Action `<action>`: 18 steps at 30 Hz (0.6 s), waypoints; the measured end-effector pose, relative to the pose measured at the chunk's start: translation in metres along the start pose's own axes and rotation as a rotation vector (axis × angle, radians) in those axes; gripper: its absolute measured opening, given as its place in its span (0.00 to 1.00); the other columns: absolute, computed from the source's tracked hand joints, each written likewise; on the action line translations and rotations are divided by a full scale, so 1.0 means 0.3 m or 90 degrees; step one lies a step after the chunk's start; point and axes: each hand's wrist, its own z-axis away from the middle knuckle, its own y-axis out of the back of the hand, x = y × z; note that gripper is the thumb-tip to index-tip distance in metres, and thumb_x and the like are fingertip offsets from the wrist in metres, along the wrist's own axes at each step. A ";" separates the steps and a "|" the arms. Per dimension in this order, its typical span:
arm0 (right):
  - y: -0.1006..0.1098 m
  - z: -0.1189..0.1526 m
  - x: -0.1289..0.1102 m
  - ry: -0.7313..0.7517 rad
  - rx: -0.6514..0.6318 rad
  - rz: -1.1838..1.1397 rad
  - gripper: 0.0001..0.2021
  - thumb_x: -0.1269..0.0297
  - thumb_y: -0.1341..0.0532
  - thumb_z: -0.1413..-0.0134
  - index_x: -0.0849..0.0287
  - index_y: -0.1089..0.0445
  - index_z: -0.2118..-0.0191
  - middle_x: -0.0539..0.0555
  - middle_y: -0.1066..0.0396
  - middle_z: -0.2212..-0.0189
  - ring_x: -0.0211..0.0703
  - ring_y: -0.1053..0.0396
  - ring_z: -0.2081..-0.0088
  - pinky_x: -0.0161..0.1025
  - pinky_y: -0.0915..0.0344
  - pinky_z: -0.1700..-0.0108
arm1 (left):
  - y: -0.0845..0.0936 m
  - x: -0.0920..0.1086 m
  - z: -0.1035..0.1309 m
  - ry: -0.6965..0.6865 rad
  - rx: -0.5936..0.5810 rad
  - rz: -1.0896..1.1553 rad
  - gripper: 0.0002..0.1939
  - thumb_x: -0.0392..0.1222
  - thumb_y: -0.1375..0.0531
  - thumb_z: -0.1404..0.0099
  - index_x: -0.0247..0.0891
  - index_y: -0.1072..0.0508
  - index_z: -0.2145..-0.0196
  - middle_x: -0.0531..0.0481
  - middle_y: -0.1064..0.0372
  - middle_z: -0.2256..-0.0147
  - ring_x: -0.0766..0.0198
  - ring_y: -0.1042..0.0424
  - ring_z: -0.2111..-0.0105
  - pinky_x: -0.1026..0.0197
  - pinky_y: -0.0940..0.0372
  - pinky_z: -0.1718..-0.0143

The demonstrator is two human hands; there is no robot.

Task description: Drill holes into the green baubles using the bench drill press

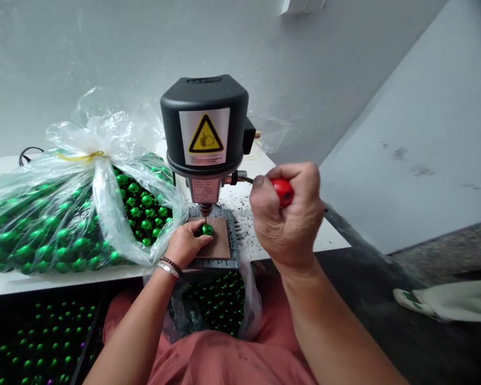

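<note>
A black bench drill press [204,123] with a yellow warning triangle stands in front of me. My left hand [184,243] pinches a shiny green ball [207,230] on a brown board [221,243], which lies on the grey drill base [235,251]. The thin drill bit [206,218] comes down to the top of the ball; whether it has entered cannot be made out. My right hand [291,214] is closed around the red knob [282,192] of the drill's feed lever, to the right of the drill head.
Left of the drill lies a large clear plastic bag [100,187] of green balls, tied with yellow string. An opened bag of green balls [220,302] sits at my lap. More balls [40,342] fill a dark container below left. Dark shavings dot the white table [316,240]. A person's leg [457,300] shows right.
</note>
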 end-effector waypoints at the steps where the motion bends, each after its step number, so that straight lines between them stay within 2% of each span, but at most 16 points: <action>1: 0.001 0.020 0.005 0.013 0.009 0.010 0.05 0.65 0.45 0.48 0.57 0.43 0.71 0.43 0.45 0.80 0.26 0.49 0.80 0.28 0.43 0.76 | -0.001 0.001 0.001 -0.001 0.000 0.001 0.26 0.47 0.39 0.48 0.38 0.29 0.50 0.49 0.26 0.58 0.57 0.28 0.59 0.58 0.36 0.54; 5: -0.004 0.075 0.023 0.039 0.030 0.039 0.05 0.67 0.43 0.50 0.57 0.42 0.69 0.43 0.42 0.79 0.26 0.45 0.79 0.27 0.41 0.74 | -0.003 0.003 0.004 0.000 -0.002 0.009 0.26 0.45 0.39 0.47 0.39 0.29 0.50 0.48 0.27 0.56 0.56 0.30 0.56 0.58 0.36 0.53; 18: -0.036 0.141 0.041 0.017 0.085 -0.007 0.04 0.70 0.43 0.50 0.59 0.41 0.67 0.45 0.40 0.74 0.25 0.41 0.75 0.27 0.39 0.71 | -0.007 -0.002 0.008 -0.005 0.008 0.011 0.26 0.44 0.39 0.47 0.35 0.30 0.50 0.44 0.30 0.52 0.55 0.31 0.52 0.57 0.39 0.50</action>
